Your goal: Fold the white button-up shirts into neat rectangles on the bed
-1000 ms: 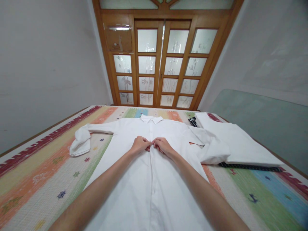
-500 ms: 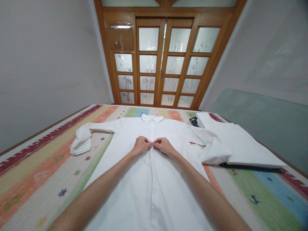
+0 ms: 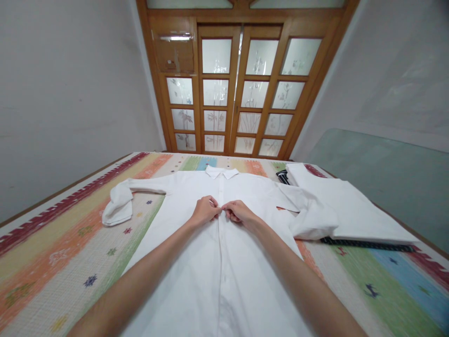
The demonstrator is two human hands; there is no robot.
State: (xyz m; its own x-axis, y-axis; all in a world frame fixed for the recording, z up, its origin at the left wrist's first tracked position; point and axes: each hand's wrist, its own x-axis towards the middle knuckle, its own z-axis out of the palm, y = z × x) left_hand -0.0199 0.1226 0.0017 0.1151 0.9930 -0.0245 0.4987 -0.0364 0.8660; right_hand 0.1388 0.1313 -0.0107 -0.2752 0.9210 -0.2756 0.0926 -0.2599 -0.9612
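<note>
Wall (image 3: 70, 93), pale grey, rises at my far left, and next to it stretches a cloth (image 3: 63, 276) striped in red, yellow, orange, beige and green, dotted with small star shapes. On it lies one sleeve (image 3: 118, 203) of a white shirt (image 3: 196, 281), reaching out sideways with its end bent down towards me. The shirt itself lies front up in the middle, straight before me, its collar (image 3: 221, 173) pointing away. My left hand (image 3: 206, 209) rests on its chest, thumb and fingers pressed together, pinching the front strip; whether they hold a button is too small to tell. My right hand (image 3: 240, 213) pinches the same strip just beside it, the fingertips nearly meeting. Beyond stand wooden doors (image 3: 228, 93) with glass panes. Further right, the other sleeve (image 3: 315, 224) lies rumpled against folded white clothes (image 3: 354, 206), with dark patterned fabric (image 3: 368, 244) showing underneath. A greenish panel (image 3: 379, 168) stands at the far right.
</note>
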